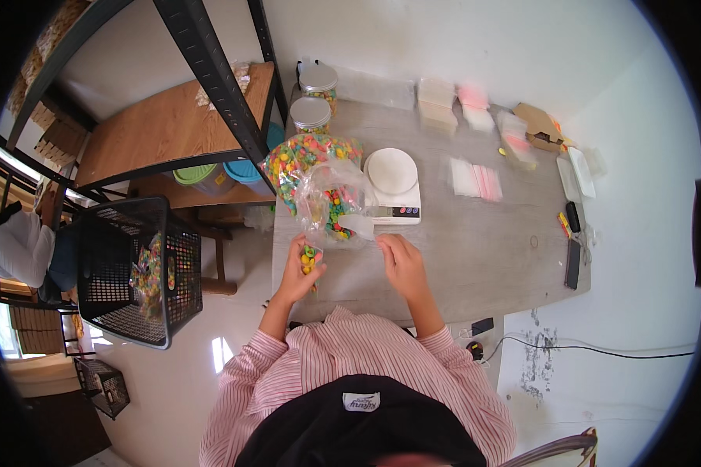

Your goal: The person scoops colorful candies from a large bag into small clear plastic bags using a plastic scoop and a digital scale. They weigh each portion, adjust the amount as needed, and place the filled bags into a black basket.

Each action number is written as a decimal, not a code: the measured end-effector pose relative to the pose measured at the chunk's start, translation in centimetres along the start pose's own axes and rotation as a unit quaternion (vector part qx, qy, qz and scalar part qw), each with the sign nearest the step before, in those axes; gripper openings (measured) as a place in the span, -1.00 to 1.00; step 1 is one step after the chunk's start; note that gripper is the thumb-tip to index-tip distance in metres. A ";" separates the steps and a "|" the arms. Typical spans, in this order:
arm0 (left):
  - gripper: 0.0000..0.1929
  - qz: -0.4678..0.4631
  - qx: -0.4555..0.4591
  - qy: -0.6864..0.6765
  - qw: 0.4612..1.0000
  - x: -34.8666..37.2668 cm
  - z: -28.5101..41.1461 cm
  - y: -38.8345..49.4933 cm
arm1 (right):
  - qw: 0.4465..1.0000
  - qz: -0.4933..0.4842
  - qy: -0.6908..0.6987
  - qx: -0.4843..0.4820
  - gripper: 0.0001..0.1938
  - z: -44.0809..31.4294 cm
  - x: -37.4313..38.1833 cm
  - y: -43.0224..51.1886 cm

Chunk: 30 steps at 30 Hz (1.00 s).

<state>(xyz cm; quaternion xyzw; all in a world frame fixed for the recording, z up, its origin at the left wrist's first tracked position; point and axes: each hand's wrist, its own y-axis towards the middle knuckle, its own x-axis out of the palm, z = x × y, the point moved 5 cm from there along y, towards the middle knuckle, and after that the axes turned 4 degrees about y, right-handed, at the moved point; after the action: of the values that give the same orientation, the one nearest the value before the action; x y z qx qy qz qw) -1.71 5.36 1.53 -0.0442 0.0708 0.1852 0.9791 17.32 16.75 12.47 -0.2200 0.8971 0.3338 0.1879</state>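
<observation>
My left hand (297,274) grips a small clear plastic bag (310,261) with several colourful candy-like pieces in it. In my right hand (402,262) is the handle end of a whitish translucent scoop (356,224), its bowl at the mouth of a large clear plastic bag (311,157). That large bag is full of small red, yellow, green and orange pieces, and its crumpled opening faces me. Just right of it stands a white digital kitchen scale (392,175) with a round platform; its reading is too small to make out.
Two silver-lidded jars (311,114) stand behind the large bag. Stacks of small plastic bags (476,179) lie to the right, near a cardboard box (537,125). A black plastic crate (166,274) holding filled bags is at left, beside a metal-framed shelf (175,131). A person (20,245) is beyond.
</observation>
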 end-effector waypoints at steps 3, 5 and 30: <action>-0.45 0.000 0.004 -0.015 1.000 0.0 -0.4 0.2 | 0.998 -0.010 0.036 0.048 -0.89 1.1 0.0 -0.1; -0.44 0.007 0.007 -0.031 0.999 -0.1 -0.5 0.4 | 0.997 -0.004 0.052 0.063 -0.90 1.5 0.0 -0.4; -0.50 -0.041 -0.077 -0.248 0.965 1.0 -0.8 1.1 | 0.857 0.135 0.368 0.335 -0.79 10.1 5.3 -6.3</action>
<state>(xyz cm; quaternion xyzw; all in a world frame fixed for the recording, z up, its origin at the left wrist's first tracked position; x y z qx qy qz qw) -1.34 6.66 0.50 -0.0755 -0.1902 0.1547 0.9665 18.12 17.93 -0.44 -0.1272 0.9794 -0.0699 -0.1406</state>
